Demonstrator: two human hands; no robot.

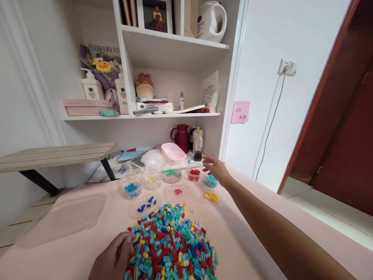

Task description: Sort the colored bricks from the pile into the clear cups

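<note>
Left hand: the left hand (113, 254) is curled at the pile's near-left edge, thumb and finger close together — whether they pinch a piece, I cannot tell.
Right hand: the right hand (216, 170) is partly open, fingers loosely spread, by the light-blue pieces (211, 180); no piece shows in it.
Pile: mixed plastic pieces (171, 249) on the pink counter (233, 249).
Beyond the pile: clear containers with single-colour pieces — red (194, 175) among them.
</note>
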